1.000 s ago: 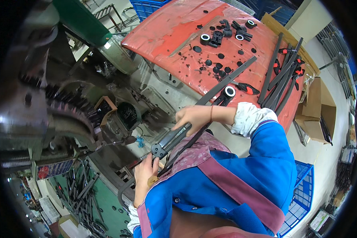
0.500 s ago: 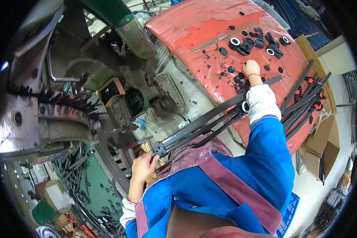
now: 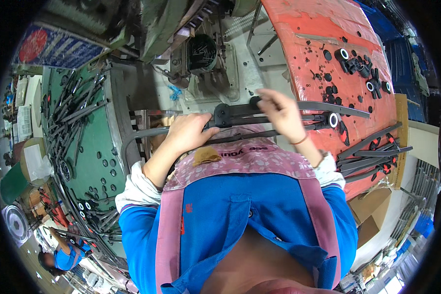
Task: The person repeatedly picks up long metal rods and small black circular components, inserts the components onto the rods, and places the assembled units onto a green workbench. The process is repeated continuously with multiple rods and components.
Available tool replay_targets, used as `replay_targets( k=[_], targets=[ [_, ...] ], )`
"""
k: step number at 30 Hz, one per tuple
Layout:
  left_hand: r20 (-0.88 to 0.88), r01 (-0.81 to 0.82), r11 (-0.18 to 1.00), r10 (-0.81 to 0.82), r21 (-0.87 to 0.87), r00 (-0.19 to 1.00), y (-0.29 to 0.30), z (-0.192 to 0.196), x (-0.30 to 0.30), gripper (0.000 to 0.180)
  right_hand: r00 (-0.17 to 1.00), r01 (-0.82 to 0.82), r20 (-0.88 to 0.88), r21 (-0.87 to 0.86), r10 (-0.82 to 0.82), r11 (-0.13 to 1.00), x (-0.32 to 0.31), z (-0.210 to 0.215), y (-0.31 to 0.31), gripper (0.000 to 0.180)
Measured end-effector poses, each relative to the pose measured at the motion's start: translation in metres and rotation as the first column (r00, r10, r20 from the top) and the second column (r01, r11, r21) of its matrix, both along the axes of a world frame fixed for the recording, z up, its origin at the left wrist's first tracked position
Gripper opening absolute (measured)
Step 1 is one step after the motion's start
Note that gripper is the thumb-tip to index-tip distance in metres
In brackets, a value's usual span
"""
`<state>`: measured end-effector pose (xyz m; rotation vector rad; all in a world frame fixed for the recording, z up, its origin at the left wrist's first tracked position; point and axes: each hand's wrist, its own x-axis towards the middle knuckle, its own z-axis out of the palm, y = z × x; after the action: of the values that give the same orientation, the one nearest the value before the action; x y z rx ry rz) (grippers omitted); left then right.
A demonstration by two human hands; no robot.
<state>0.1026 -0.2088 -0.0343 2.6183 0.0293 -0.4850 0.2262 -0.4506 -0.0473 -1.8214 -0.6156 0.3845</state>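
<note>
A black folding tube frame (image 3: 323,106) lies across in front of my apron, its right end over the red-covered table. My left hand (image 3: 188,131) is closed round its left part, with the thumb and fingers against a round pivot joint (image 3: 222,115). Above the bars, my right hand (image 3: 284,116) is slightly blurred and holds a small black round cap (image 3: 255,102) at its fingertips, a little right of that joint. A black hub with a white ring (image 3: 333,120) sits on the frame right of my right hand.
The red-covered table (image 3: 304,17) carries loose caps (image 3: 328,55), tiny rings and a stack of black tubes (image 3: 367,157). On the left, a green table (image 3: 85,147) holds many black bars. Ahead are machinery and a dark tub (image 3: 202,51). A person (image 3: 68,255) works far lower left.
My right hand has come back from the red table toward the pivot joint, bringing a black cap. The view has turned; my left hand stays on the frame.
</note>
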Motion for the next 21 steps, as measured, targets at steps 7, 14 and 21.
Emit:
replay_targets(
  k=[7,14,21],
  targets=[
    [0.002,0.024,1.0,-0.024,0.003,1.0,0.005,-0.004,0.001,0.038,0.976,-0.026,-0.209,0.158,0.059,0.987,-0.03,-0.041,0.052,0.024],
    [-0.078,0.025,1.0,-0.025,-0.007,0.997,0.008,-0.014,0.001,0.038,0.997,0.002,-0.083,-0.015,-0.003,1.0,-0.042,-0.044,0.06,0.02],
    [-0.138,0.034,0.999,-0.033,0.0,0.99,0.007,-0.011,0.004,0.039,0.921,0.07,0.389,-0.132,-0.014,0.989,-0.039,-0.03,0.065,0.019]
  ],
)
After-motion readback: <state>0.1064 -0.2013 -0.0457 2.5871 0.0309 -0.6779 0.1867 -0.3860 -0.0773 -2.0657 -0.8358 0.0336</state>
